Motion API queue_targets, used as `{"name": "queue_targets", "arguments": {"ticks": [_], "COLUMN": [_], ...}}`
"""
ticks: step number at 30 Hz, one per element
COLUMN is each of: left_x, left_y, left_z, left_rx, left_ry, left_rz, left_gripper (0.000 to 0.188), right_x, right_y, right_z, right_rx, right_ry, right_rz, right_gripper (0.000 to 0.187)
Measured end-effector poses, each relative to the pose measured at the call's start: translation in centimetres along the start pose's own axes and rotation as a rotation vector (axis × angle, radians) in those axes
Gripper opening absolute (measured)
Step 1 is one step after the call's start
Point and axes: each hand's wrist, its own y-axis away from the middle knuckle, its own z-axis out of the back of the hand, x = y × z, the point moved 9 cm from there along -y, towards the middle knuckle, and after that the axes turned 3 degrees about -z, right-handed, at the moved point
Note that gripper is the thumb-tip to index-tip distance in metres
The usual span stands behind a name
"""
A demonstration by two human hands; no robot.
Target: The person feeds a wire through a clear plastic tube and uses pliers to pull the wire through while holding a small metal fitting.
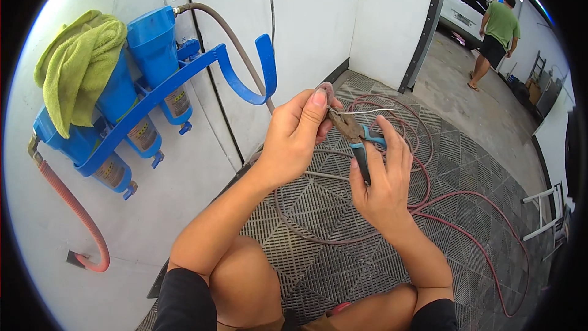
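In the middle of the view, my left hand [297, 132] is closed round a dull pinkish-grey piece, apparently a hose end [327, 89], with the thumb pressed on it. My right hand [386, 181] holds a pair of pliers [360, 150] with blue and black handles and worn, rusty jaws. The jaws meet the work right beside my left fingertips. From there a thin silvery wire [370, 111] sticks out to the right. My left fingers hide much of the spot where the wire and hose meet.
Blue filter housings [153, 49] hang on a blue wall bracket [153, 107] at the left, with a green cloth [82, 67] draped over them. A reddish hose [484, 193] lies looped on the grey grated floor [318, 208]. A person [499, 34] stands at the far right near a vehicle [462, 9].
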Motion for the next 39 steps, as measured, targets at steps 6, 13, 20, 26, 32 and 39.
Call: {"name": "queue_targets", "arguments": {"ticks": [6,13,20,26,32,39], "left_x": [-0.2,0.9,0.0,-6.1,-7.1,-2.5], "left_y": [0.4,0.3,1.2,3.0,4.2,2.3], "left_z": [1.0,-1.1,0.2,-2.7,-5.8,-4.0], "left_rx": [-0.104,0.0,-0.064,0.169,0.488,0.507], "left_ry": [-0.324,-0.305,-0.41,-0.576,-0.241,-0.307], "left_rz": [-0.022,0.022,-0.259,-0.878,-0.803,-0.192], "left_gripper": [0.039,0.043,0.051,0.043,0.036,0.025], "right_x": [-0.7,-3.4,-3.1,0.2,8.5,2.9], "right_y": [0.3,1.3,1.3,6.1,11.9,9.6], "right_z": [-0.6,0.3,-0.2,-4.4,-2.3,-3.4], "right_rx": [0.104,-0.033,0.198,0.864,1.419,1.201], "right_ry": [-0.132,-0.254,-0.531,-1.591,-2.805,-2.561], "right_rz": [-0.08,-0.184,-0.269,-0.541,-0.555,-0.734], "right_gripper": [0.039,0.048,0.045,0.041,0.062,0.055]}}
